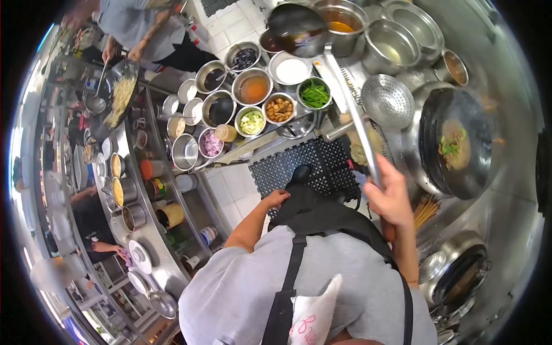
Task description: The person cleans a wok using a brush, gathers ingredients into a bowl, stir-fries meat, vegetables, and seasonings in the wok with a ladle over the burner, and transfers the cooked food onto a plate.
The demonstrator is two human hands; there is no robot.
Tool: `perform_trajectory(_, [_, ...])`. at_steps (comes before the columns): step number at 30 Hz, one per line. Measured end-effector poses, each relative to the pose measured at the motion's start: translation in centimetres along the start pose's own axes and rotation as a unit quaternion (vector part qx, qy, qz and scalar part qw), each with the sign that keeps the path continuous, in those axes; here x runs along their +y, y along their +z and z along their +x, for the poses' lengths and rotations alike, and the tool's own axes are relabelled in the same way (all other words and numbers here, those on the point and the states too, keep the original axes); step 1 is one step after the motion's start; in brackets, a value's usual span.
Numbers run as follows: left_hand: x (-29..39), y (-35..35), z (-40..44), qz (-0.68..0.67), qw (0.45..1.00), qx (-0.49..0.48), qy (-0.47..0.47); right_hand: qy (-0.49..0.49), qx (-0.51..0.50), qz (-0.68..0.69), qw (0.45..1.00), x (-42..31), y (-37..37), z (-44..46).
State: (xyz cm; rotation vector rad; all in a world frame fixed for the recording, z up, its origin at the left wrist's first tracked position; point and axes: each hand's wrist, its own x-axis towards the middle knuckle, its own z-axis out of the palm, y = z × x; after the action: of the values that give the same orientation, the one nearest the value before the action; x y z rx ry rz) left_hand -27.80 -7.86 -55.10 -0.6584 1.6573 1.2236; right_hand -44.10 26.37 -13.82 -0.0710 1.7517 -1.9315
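Note:
My right hand [393, 192] is closed around the long metal handle of a ladle [352, 95]. The ladle's dark bowl [302, 30] is raised over the far end of the seasoning pots. My left hand [278, 198] hangs low beside my black apron [322, 210], fingers curled in, with nothing visible in it. To my right, a wok [480, 152] holds brownish food [454, 144] topped with green pieces. Close to the ladle handle are a perforated strainer [388, 102] and a pot of cut green vegetables [314, 93].
Pots of sauces, diced onion [213, 144] and brown chunks [279, 110] line the counter ahead. Stock pots [392, 47] stand behind the strainer. A bamboo brush [426, 211] lies below the wok. At upper left, another person holds a wok of noodles [121, 100]. A rubber mat [287, 164] covers the floor.

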Motion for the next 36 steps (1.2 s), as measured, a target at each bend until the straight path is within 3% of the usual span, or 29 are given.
perform_trajectory(2, [-1.1,-0.7,-1.4,-0.055,0.997,-0.001,-0.056,-0.083,-0.042,-0.104,0.99,2.2,3.7,4.9])
perform_trajectory(3, [-1.7,-1.1,-2.5,-0.082,0.993,-0.002,-0.087,-0.076,-0.069,-0.174,0.979,4.0,5.1,7.3])
perform_trajectory(4, [-2.3,-1.6,-3.2,-0.082,0.994,0.002,-0.077,-0.016,-0.106,-0.239,0.965,2.4,7.4,8.9])
perform_trajectory(7, [-4.3,-3.2,-3.9,-0.134,0.99,0.002,-0.046,-0.106,-0.155,-0.34,0.922,9.1,11.2,13.9])
perform_trajectory(9, [-5.1,-4.2,-4.1,-0.157,0.987,0.018,-0.042,-0.036,-0.184,-0.385,0.904,10.2,12.9,14.7])
perform_trajectory(12, [-6.2,-5.5,-4.2,-0.171,0.984,0.024,-0.042,-0.146,-0.14,-0.295,0.934,12.2,12.3,15.0])
perform_trajectory(14, [-6.0,-6.5,-3.9,-0.155,0.986,0.015,-0.051,0.037,-0.164,-0.112,0.979,6.8,10.6,12.7])
perform_trajectory(15, [-5.7,-7.0,-3.6,-0.138,0.989,0.008,-0.058,0.126,-0.148,-0.025,0.981,4.1,9.7,11.6])
perform_trajectory(17, [-5.1,-7.7,-2.4,-0.118,0.991,-0.006,-0.056,0.138,-0.12,0.173,0.968,2.8,6.5,7.0])
perform_trajectory(20, [-2.2,-8.4,-1.5,-0.091,0.994,-0.025,-0.051,0.128,0.009,0.23,0.965,0.3,2.2,-2.3])
perform_trajectory(22, [-0.3,-7.8,-0.4,-0.083,0.997,-0.009,-0.006,0.091,0.14,0.215,0.962,-0.2,0.6,-8.5])
perform_trajectory(23, [0.6,-7.8,0.5,-0.069,0.996,-0.046,0.024,0.075,0.197,0.206,0.956,-0.2,-0.1,-11.1])
perform_trajectory(24, [3.0,-6.7,0.2,-0.048,0.997,-0.044,0.031,0.053,0.239,0.16,0.956,0.7,-1.4,-13.8])
perform_trajectory(26, [5.6,-5.1,0.3,0.019,0.997,-0.06,0.044,-0.045,0.362,-0.11,0.925,6.9,-5.4,-17.0])
perform_trajectory(28, [5.3,-4.6,3.3,0.102,0.989,-0.092,0.058,-0.009,0.414,-0.194,0.889,7.4,-6.8,-19.1])
perform_trajectory(31, [7.0,-1.9,5.2,0.107,0.991,-0.071,0.041,0.1,0.429,-0.309,0.843,7.4,-9.3,-21.6])
perform_trajectory(35, [11.6,1.9,4.4,0.107,0.991,-0.07,0.032,0.127,0.461,-0.332,0.813,12.1,-16.8,-20.8])
perform_trajectory(36, [12.7,2.6,4.5,0.158,0.982,-0.092,0.045,0.094,0.486,-0.315,0.81,13.2,-18.4,-20.8])
